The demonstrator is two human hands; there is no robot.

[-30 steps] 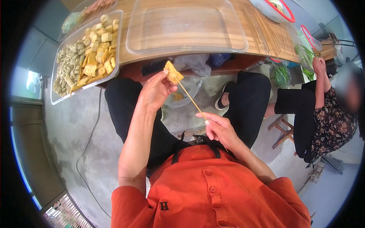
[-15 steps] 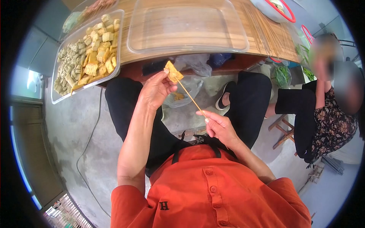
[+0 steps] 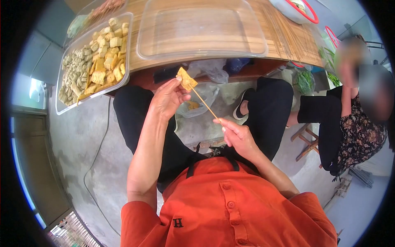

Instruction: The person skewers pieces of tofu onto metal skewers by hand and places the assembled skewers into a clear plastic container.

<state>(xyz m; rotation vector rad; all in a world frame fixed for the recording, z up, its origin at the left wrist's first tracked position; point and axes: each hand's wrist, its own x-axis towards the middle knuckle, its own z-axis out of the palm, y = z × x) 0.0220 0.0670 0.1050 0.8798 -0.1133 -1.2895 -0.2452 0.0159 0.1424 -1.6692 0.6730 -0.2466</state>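
Pinched in my left hand is a flat golden piece of fried tofu. A thin wooden skewer runs from the tofu's lower corner down to my right hand, whose thumb and fingers are closed on its other end. How deep the tip sits in the tofu cannot be made out. Up to the left, a clear plastic tub holds fried tofu pieces beside greyish knotted pieces.
On the wooden table lie a clear plastic tray and many loose skewers. A red-rimmed bowl stands at the back right. Plastic bags hang below the table edge. Another person sits at right near a wooden stool.
The tofu has turned a little and shows more of its flat face, with the skewer against its lower corner. Both hands have barely moved.
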